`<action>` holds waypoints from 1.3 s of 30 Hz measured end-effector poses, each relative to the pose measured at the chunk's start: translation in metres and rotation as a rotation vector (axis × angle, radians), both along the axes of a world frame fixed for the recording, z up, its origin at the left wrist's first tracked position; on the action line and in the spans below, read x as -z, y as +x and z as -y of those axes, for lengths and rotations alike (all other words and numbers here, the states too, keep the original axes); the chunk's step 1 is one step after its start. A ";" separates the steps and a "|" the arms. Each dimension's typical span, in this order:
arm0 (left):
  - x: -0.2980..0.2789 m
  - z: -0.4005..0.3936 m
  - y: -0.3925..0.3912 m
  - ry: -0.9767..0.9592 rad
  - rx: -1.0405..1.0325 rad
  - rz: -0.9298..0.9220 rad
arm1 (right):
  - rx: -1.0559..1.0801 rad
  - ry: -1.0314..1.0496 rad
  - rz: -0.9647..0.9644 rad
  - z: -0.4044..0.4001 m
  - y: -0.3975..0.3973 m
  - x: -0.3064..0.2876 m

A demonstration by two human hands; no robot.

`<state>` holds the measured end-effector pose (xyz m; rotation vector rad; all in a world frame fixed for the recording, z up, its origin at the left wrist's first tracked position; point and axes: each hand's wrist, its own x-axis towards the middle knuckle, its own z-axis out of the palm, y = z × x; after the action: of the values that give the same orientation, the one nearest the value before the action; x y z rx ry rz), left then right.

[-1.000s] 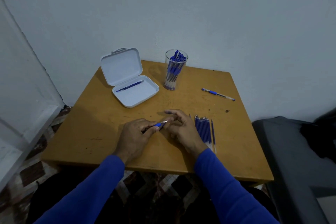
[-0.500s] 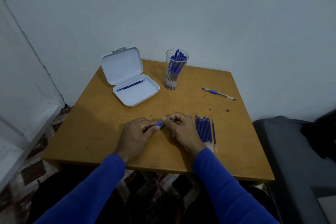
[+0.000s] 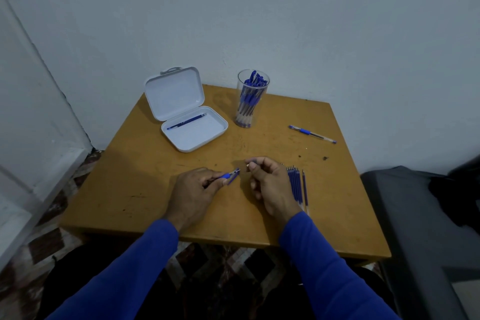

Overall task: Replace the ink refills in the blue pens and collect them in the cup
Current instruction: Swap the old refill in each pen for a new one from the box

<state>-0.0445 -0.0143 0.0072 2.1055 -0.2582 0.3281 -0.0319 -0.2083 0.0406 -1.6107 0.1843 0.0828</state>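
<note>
**Tip off, barrel open toward my right hand**

While my left hand (image 3: 193, 189) grips the pen (image 3: 231, 175) with fingers curled round its barrel, the open front end points up and to the right, straight at my right hand (image 3: 270, 184). That hand pinches a small piece (image 3: 251, 163) between thumb and forefinger, which I judge to be the unscrewed tip; it is too small to be sure. The two hands sit close together but apart, with a little gap between the barrel's mouth and the pinched piece.

What matters next is that line: the pen's long axis runs from my left palm toward my right fingers, so anything drawn out or slid in has to travel along it. The fresh refills (image 3: 296, 187) lie in a row just beside my right hand, on its outer side, so the right is the nearer hand to fetch one. The cup (image 3: 252, 99) of pens stands at the back of the table (image 3: 145, 189), well apart from both hands.
</note>
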 end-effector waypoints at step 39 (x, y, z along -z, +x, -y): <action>-0.005 -0.003 -0.004 -0.090 -0.027 0.022 | -0.051 -0.070 0.055 -0.027 -0.005 -0.013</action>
<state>-0.0484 -0.0115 0.0127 2.0193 -0.2245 0.3725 -0.0369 -0.1812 0.0531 -1.6858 0.1047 0.0724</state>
